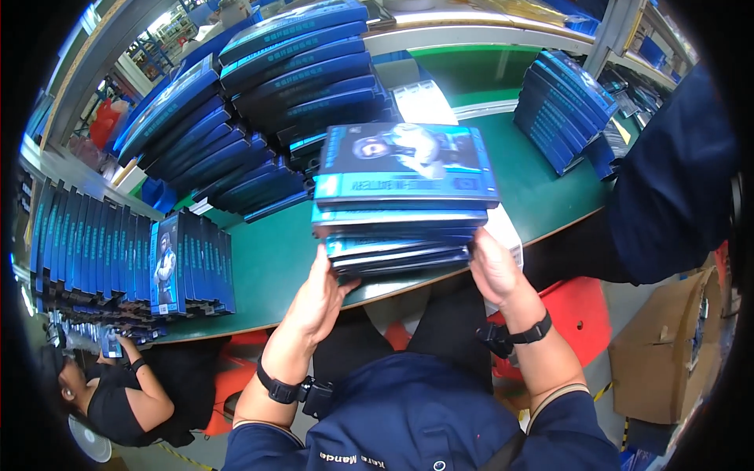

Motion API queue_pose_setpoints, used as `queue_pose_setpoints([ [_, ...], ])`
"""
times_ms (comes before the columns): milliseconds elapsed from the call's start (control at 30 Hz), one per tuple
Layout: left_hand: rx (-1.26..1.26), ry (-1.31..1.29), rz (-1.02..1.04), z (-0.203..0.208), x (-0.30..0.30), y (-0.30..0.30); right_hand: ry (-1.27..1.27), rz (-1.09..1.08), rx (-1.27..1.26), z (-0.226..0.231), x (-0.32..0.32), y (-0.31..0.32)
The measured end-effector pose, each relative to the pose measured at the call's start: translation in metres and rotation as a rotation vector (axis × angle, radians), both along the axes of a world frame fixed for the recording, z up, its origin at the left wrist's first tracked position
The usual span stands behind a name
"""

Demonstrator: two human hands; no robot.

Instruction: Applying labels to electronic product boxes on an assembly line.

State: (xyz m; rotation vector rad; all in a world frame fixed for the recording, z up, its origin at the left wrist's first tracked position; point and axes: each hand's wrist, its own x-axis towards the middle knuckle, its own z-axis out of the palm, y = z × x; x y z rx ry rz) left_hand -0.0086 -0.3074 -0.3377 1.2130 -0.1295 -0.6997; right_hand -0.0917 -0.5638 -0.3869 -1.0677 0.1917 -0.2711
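A short stack of flat dark-blue boxes (404, 177) is between my two hands over the green table's front edge. The top box carries a printed picture of a figure in white, and the boxes beneath sit slightly out of line. My left hand (318, 298) presses on the stack's lower left side, fingers partly beneath it. On the lower right side, my right hand (495, 271) grips it with the palm against the box ends; some of its fingers are hidden. A white sheet or pad (506, 231) shows partly under the stack's right side.
Tall leaning piles of similar boxes (302, 71) stand at the back left, and a long row (94, 243) lines the left. Another pile (561, 110) is at the back right. A person's dark sleeve (667, 180) reaches in from the right; another person (129, 392) sits at lower left. A cardboard carton (656, 353) stands at right.
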Motion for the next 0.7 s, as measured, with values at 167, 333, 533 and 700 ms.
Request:
queue_pose_setpoints([
  [167,-0.098,-0.040,0.061,-0.009,-0.005,0.027,-0.038,0.208,0.054,0.009,0.020,0.018],
  [333,0.079,-0.389,0.416,-0.037,-0.021,0.041,0.065,0.050,-0.172,0.029,0.011,-0.010],
  [533,0.239,-1.385,0.152,-0.019,-0.044,0.040,0.246,-0.521,-0.464,-0.019,-0.064,-0.105],
  [700,0.143,-1.332,-0.415,-0.007,-0.044,-0.070,0.297,-0.275,-0.533,-0.038,-0.076,-0.090],
])
